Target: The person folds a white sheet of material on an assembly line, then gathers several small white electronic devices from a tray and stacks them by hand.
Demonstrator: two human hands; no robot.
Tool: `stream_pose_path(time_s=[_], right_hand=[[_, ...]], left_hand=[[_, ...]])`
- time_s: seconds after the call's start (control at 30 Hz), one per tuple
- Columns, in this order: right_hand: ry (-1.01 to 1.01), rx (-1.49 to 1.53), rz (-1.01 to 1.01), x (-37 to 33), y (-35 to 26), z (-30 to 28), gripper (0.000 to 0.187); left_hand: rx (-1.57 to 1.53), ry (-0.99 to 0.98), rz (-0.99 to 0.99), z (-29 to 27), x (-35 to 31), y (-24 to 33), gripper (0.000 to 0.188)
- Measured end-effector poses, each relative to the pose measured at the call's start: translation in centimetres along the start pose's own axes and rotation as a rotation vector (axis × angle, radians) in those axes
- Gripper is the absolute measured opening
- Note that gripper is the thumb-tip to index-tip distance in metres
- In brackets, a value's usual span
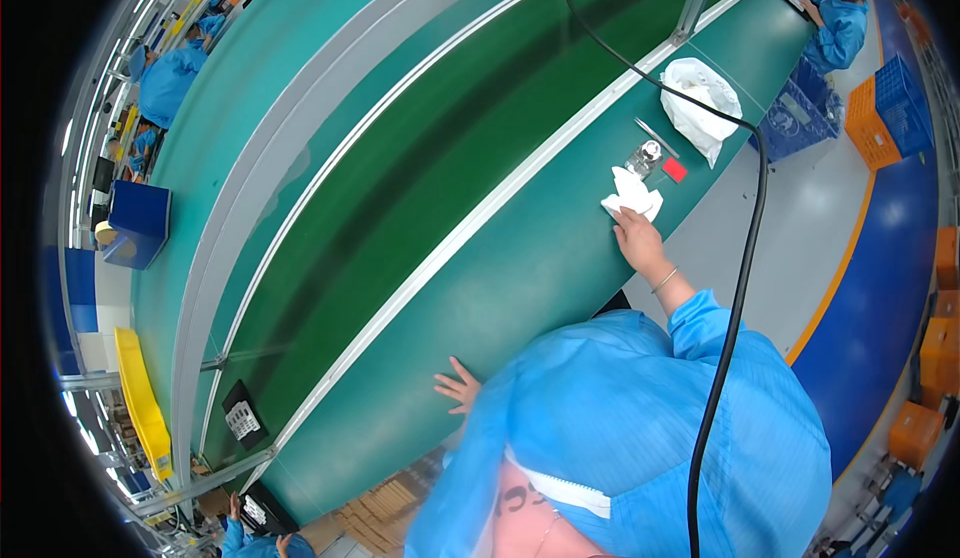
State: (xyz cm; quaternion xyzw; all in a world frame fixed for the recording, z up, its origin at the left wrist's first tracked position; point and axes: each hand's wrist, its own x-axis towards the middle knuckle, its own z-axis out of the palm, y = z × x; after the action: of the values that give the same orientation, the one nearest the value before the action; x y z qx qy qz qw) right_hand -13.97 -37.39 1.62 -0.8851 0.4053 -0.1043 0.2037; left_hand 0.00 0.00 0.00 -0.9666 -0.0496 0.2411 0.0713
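My left hand (459,386) rests at the near edge of the green tabletop (540,268), its fingers spread and nothing in them. Out to the right, my right hand (641,244) has its fingers closed on the lower edge of a crumpled white wipe (633,195) lying on the table. Just beyond the wipe stands a small clear bottle (643,159), beside a flat red piece (675,169). A thin metal tool, perhaps tweezers (656,136), lies behind the bottle. My right fingertips are partly hidden against the wipe.
A white plastic bag (700,108) sits past the bottle. A black cable (757,173) hangs across the view. The dark green conveyor belt (420,188) runs alongside, behind a metal rail. Co-workers (840,18) in blue, crates (890,108) and a black tray (243,416) are farther off.
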Motion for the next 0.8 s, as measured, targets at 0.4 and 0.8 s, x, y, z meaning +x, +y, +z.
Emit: stream_pose_path(time_s=[0.4,0.8], right_hand=[[0.079,0.512,-0.297,3.9,-10.9,-5.0,0.013],[-0.074,0.511,-0.111,2.9,-11.9,-6.8,0.012]], left_hand=[[-0.150,-0.155,0.175,-1.3,-0.8,-0.8,0.118],[-0.136,-0.174,0.246,-3.1,-0.6,-1.4,0.107]])
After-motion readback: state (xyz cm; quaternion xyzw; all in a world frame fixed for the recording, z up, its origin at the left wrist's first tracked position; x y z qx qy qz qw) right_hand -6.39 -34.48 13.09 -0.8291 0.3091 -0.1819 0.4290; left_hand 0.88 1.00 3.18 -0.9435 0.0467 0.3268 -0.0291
